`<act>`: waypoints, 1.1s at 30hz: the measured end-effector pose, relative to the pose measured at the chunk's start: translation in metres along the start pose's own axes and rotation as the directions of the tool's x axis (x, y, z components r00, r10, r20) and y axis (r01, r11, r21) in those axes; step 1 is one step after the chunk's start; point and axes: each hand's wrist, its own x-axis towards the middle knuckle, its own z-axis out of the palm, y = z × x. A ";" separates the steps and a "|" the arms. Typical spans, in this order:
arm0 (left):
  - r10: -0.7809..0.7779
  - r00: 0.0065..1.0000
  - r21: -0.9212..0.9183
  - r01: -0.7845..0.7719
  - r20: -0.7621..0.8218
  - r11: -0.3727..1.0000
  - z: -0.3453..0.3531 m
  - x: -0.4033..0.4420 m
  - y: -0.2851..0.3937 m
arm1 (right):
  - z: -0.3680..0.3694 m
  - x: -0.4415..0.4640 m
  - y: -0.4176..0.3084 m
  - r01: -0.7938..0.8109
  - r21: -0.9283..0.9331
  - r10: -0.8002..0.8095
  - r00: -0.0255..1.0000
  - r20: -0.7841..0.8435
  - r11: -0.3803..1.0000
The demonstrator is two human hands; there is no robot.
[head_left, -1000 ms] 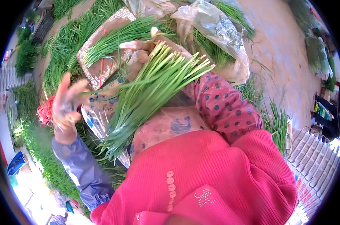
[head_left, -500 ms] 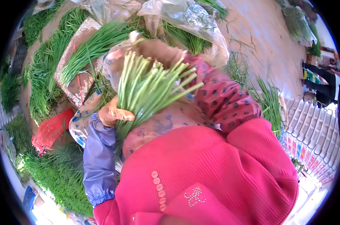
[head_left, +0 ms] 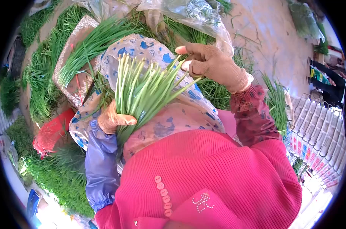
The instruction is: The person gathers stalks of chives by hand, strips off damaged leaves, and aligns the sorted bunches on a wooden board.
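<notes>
Bunch of green stalks, above the patterned lap cover: judged light, springy toward the cut ends, easily bruised, best held mid-stalk. Left hand: fingers wrapped round it. Right hand: gloved fingers curled by those ends; whether pinching one, cannot tell.

The brown floor carries a long spread of green leaves at the left, a dense heap of finer greenery below it, and a few loose blades scattered at the upper right. Among the leaves, a board with a pale speckled edge sits tilted in view, a red cord across it and a bundle of green stalks lying on top.
</notes>
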 end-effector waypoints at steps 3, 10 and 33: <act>-0.012 1.000 0.005 0.012 -0.029 1.000 0.000 -0.004 -0.003 | 0.004 0.002 -0.002 -0.173 0.433 0.185 0.983 0.016 0.885; 0.016 1.000 0.024 -0.016 -0.022 1.000 0.003 -0.005 -0.001 | 0.005 0.001 0.004 -0.135 0.351 0.099 0.988 0.118 0.927; 0.012 0.998 -0.134 -0.004 0.059 0.991 0.002 -0.003 0.006 | -0.166 -0.082 0.124 -0.489 -0.032 0.288 0.564 -0.774 0.872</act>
